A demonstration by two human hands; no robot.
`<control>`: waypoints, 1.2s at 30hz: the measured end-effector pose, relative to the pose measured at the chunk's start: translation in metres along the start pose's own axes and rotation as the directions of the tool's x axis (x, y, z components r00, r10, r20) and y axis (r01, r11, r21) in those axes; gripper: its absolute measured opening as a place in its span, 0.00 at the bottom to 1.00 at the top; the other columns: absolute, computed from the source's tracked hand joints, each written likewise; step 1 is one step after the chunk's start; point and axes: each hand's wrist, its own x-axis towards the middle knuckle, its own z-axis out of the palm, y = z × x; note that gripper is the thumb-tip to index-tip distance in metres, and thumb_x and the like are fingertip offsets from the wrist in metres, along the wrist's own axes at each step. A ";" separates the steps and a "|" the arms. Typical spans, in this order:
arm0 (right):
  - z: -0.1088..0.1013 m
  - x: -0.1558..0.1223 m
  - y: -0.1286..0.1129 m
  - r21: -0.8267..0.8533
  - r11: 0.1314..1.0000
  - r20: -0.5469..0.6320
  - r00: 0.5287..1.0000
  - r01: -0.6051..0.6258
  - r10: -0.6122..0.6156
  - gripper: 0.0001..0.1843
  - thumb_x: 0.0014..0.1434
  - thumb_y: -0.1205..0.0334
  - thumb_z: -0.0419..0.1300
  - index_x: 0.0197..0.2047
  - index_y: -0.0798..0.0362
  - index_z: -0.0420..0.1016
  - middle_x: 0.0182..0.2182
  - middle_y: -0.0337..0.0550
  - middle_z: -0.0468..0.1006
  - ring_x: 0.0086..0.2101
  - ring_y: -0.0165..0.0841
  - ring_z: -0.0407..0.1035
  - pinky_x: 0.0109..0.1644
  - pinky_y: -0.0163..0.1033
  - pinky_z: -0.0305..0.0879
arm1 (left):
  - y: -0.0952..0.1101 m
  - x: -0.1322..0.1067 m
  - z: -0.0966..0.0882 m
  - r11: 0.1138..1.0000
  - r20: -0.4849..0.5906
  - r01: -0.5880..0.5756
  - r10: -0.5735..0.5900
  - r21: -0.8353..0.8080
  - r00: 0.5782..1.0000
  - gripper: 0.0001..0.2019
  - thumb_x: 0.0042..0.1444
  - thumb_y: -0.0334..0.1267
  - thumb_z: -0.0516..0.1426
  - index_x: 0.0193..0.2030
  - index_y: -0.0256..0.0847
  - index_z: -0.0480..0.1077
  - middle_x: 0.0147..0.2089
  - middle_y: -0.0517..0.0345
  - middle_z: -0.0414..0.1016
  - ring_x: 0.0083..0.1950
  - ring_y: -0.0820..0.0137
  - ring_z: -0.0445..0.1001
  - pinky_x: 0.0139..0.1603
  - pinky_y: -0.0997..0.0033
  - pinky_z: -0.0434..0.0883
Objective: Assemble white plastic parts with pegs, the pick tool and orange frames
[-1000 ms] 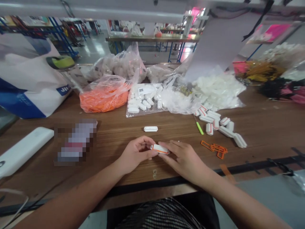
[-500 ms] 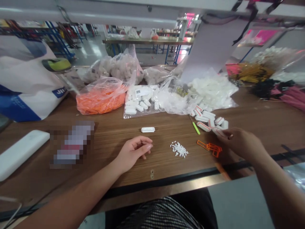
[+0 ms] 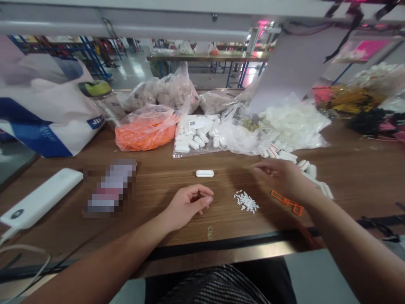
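Note:
My left hand [image 3: 190,204] rests on the wooden workbench [image 3: 152,198] with its fingers curled, and nothing shows in it. A white plastic clip [image 3: 204,173] lies a little beyond it. My right hand [image 3: 281,179] hovers above the bench with its fingers stretched left, holding nothing visible. Just beyond that hand lies a heap of white parts with orange-red trim [image 3: 284,157], partly hidden by it. Below it are orange plastic frames [image 3: 286,202]. Between my hands lies a small scatter of white plastic bits [image 3: 246,202].
A clear bag of white parts [image 3: 193,137] and a bag of orange pieces [image 3: 145,133] stand along the back, among other plastic bags. A white power bank [image 3: 39,198] and a pixelated object [image 3: 109,188] lie at the left. A large printed bag [image 3: 44,114] stands behind them.
My right hand has moved left and away from the heap, and its fingers have straightened. My left hand stays in nearly the same place. The view has shifted slightly.

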 end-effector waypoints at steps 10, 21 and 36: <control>0.069 0.122 -0.017 -0.140 0.982 0.129 0.981 -0.123 0.142 0.18 0.59 0.74 0.50 0.47 0.63 0.78 0.43 0.57 0.79 0.44 0.39 0.74 0.51 0.41 0.65 | -0.001 -0.004 -0.001 0.999 0.041 0.015 -0.017 0.048 0.999 0.09 0.55 0.42 0.61 0.38 0.38 0.73 0.29 0.60 0.72 0.27 0.75 0.68 0.30 0.74 0.68; 0.109 0.176 -0.036 -0.187 0.967 0.227 0.950 -0.171 0.212 0.17 0.59 0.64 0.55 0.48 0.61 0.78 0.48 0.60 0.78 0.47 0.45 0.71 0.48 0.42 0.63 | 0.001 -0.003 0.000 0.997 0.025 0.060 -0.061 0.045 0.998 0.09 0.55 0.41 0.60 0.38 0.38 0.73 0.28 0.60 0.71 0.26 0.76 0.67 0.27 0.76 0.67; 0.120 0.190 -0.035 -0.106 0.993 0.422 0.901 -0.060 0.100 0.28 0.56 0.46 0.62 0.57 0.50 0.75 0.53 0.48 0.76 0.51 0.42 0.71 0.51 0.38 0.64 | 0.001 -0.002 -0.001 0.995 0.039 0.064 -0.067 0.077 0.997 0.11 0.57 0.43 0.59 0.39 0.37 0.73 0.28 0.60 0.71 0.27 0.76 0.68 0.27 0.76 0.68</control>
